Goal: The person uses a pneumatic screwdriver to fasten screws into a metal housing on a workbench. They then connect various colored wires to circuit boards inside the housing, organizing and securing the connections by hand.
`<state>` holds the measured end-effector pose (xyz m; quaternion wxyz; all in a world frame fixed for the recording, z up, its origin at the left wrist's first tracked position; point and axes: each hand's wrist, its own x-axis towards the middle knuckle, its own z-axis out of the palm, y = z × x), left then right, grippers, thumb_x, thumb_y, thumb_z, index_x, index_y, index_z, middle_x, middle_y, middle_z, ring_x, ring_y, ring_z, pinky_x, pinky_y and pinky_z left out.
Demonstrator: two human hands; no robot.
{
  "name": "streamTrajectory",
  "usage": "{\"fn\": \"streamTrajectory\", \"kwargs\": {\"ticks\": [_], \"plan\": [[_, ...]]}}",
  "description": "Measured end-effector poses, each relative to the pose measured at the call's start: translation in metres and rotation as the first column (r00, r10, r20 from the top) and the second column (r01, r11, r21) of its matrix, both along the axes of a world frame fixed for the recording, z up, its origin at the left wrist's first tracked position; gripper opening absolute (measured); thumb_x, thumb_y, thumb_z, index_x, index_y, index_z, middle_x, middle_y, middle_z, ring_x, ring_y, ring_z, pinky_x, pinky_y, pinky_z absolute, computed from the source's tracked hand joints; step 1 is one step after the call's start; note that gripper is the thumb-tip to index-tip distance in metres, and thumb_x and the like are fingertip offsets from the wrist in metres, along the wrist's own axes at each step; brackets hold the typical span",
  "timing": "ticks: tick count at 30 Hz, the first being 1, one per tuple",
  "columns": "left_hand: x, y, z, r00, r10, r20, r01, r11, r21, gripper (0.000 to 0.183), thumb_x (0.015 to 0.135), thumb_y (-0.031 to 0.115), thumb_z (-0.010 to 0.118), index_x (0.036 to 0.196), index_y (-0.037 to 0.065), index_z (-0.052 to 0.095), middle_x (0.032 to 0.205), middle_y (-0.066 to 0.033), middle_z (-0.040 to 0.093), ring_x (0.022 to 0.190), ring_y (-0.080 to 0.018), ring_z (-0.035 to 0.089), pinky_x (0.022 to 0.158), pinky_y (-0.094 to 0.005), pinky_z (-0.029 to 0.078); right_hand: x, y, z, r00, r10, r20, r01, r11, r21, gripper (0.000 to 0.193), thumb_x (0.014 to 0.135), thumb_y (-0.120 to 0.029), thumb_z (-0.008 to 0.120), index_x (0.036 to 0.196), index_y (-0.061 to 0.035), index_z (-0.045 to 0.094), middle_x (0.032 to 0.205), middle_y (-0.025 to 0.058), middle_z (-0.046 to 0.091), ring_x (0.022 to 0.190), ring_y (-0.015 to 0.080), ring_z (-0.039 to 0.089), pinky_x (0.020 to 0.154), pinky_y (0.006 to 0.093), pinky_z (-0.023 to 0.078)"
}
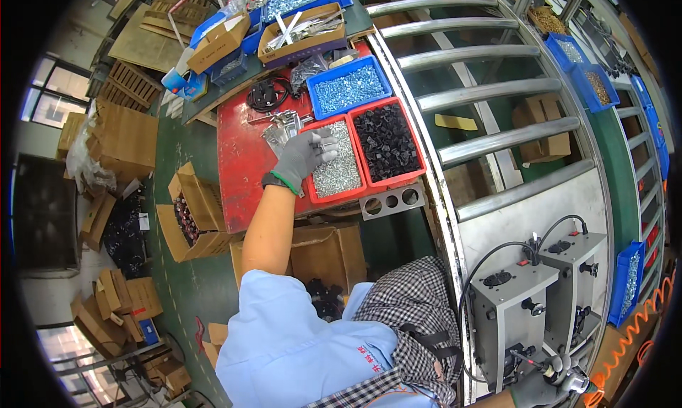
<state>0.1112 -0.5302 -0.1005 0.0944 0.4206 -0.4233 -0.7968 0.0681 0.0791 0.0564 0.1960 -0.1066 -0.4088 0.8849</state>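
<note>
My left hand, in a grey glove with a green cuff, is over a red bin of small silver screws. Its fingers are curled together at the screws; whatever they may hold is hidden. Beside that bin stands another red bin with black plastic parts. At the lower right edge, my gloved right hand is closed around an air screwdriver with a silver body. The tool's thin tip points toward two grey metal boxes with black knobs and cables.
A blue bin of bluish fasteners sits behind the red bins on the red table. Metal rollers run along the right. An orange coiled hose hangs near the screwdriver. Open cartons stand on the floor at left.
</note>
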Motion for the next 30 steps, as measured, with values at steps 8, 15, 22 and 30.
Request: {"fn": "streamTrajectory", "kwargs": {"ticks": [8, 15, 22, 30], "plan": [[-0.008, 0.012, 0.009, 1.000, 0.024, -0.003, -0.025, 0.997, -0.069, 0.032, 0.095, 0.008, 0.048, 0.124, -0.007, 0.047, 0.113, -0.0199, 0.060, 0.096, -0.0277, 0.065, 0.082, -0.0350, 0.057, 0.000, -0.025, 0.008, 0.998, -0.005, 0.055, 0.004, 1.000, 0.024, 0.024, 0.086, -0.019, 0.052, 0.105, -0.0045, 0.054, 0.072, 0.0018, 0.044, 0.064, 0.0122, 0.041, 0.055, 0.0225, 0.037], [-0.010, 0.016, 0.009, 0.990, 0.129, 0.052, -0.114, 0.967, -0.226, 0.027, 0.095, 0.004, 0.050, 0.118, -0.011, 0.049, 0.099, -0.0191, 0.064, 0.077, -0.0209, 0.067, 0.065, -0.0271, 0.061, 0.001, 0.017, -0.021, 0.993, -0.013, 0.117, 0.021, 0.997, -0.073, 0.020, 0.082, -0.024, 0.058, 0.090, -0.0056, 0.056, 0.069, 0.0014, 0.048, 0.060, 0.0130, 0.043, 0.053, 0.0229, 0.037], [-0.014, 0.014, 0.002, 0.990, 0.087, 0.111, -0.065, 0.980, -0.186, 0.027, 0.096, 0.017, 0.055, 0.109, -0.007, 0.053, 0.088, -0.0119, 0.062, 0.071, -0.0175, 0.064, 0.058, -0.0263, 0.059, 0.005, 0.022, -0.022, 0.996, -0.032, 0.078, 0.035, 0.999, -0.035, 0.015, 0.080, -0.018, 0.059, 0.088, -0.0060, 0.056, 0.069, 0.0014, 0.048, 0.059, 0.0130, 0.043, 0.051, 0.0235, 0.035], [-0.007, 0.006, 0.003, 0.991, 0.112, 0.069, -0.110, 0.993, -0.032, 0.027, 0.097, 0.024, 0.054, 0.106, -0.002, 0.054, 0.088, -0.0112, 0.062, 0.074, -0.0194, 0.064, 0.064, -0.0309, 0.059, 0.015, 0.032, -0.031, 0.996, -0.034, 0.078, 0.038, 0.998, -0.052, 0.009, 0.079, -0.013, 0.059, 0.087, -0.0091, 0.057, 0.069, 0.0020, 0.045, 0.059, 0.0130, 0.041, 0.050, 0.0225, 0.034]]}}
